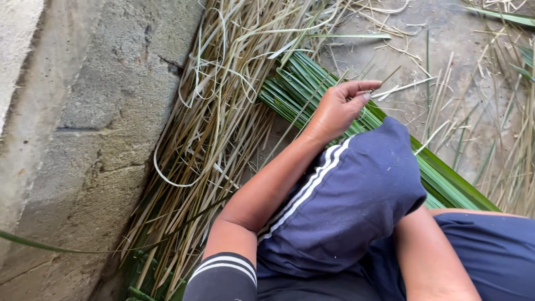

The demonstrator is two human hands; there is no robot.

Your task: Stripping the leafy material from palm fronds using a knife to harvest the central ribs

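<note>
One hand, our left hand [339, 108], pinches a thin pale strip [398, 89] toward two o'clock, mid-stripping above green leaves [301, 83]; next needs a steady pull. Right hand hidden.

Concrete wall [83, 139] closes the left side. Dry strip pile [212, 122] and green leaves [446, 184] crowd the ground; bare floor [423, 33] open upper right.

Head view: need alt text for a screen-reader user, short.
A person's left hand pinches a thin pale strip above a bundle of green palm leaves, raised knee in navy shorts below it. Dry split strips lie heaped beside a concrete wall; the right hand is hidden.
</note>
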